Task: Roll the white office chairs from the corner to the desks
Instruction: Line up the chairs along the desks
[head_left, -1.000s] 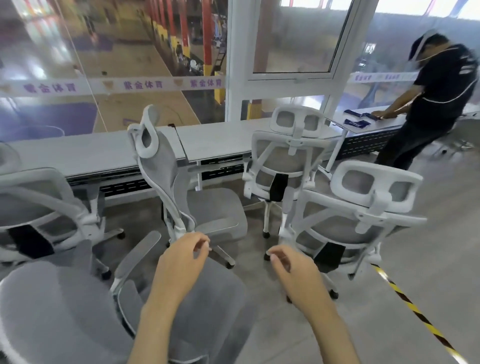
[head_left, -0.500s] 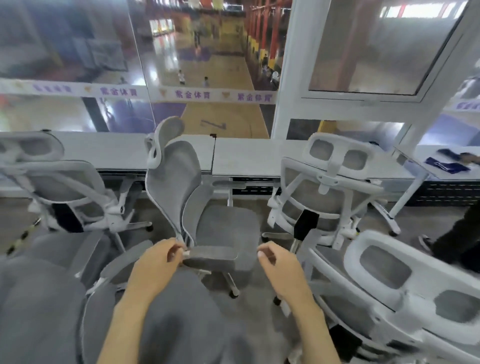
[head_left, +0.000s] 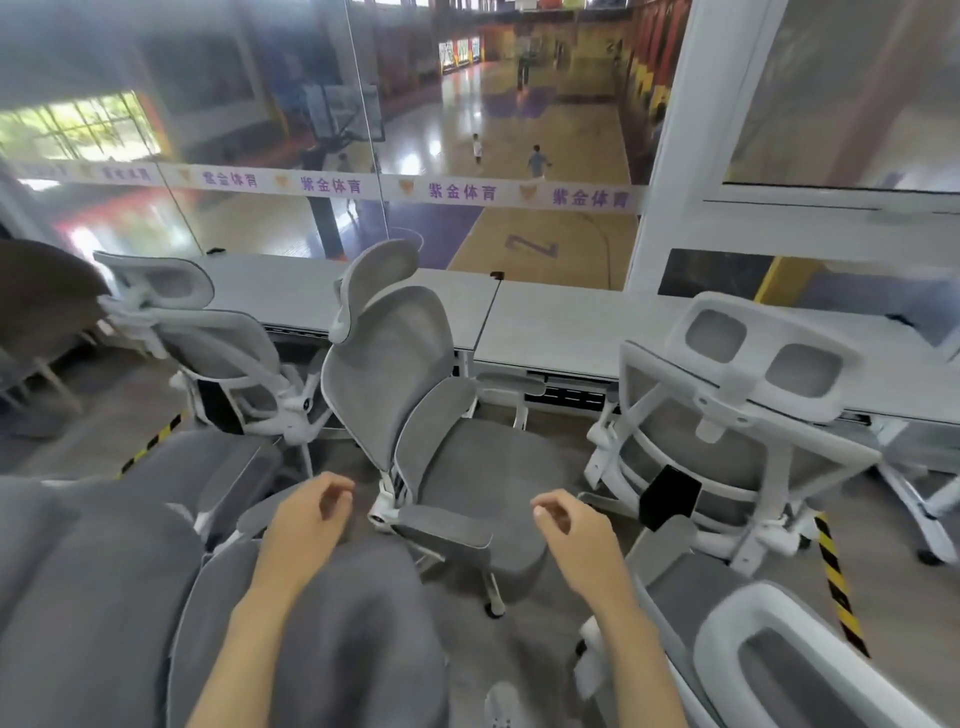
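Note:
Several white-framed office chairs with grey mesh crowd the floor before a row of pale desks (head_left: 561, 322). One chair (head_left: 415, 395) stands side-on in the middle, its seat facing right. Another chair (head_left: 727, 415) has its back to me at the right, and a third chair (head_left: 218, 353) stands at the left against the desk. A grey chair seat (head_left: 322, 623) lies directly below me. My left hand (head_left: 306, 519) and my right hand (head_left: 576, 535) hover above it with loosely curled fingers, holding nothing and touching no chair.
A glass wall behind the desks overlooks a sports court. Black-and-yellow floor tape (head_left: 836, 582) runs at the right and also at the left. Another chair's headrest (head_left: 779, 670) fills the lower right corner; a further grey seat (head_left: 78, 597) fills the lower left.
My view has swung to the left, so the person at the right desk is out of frame. Both hands stay raised in front of me, empty, slightly further apart.

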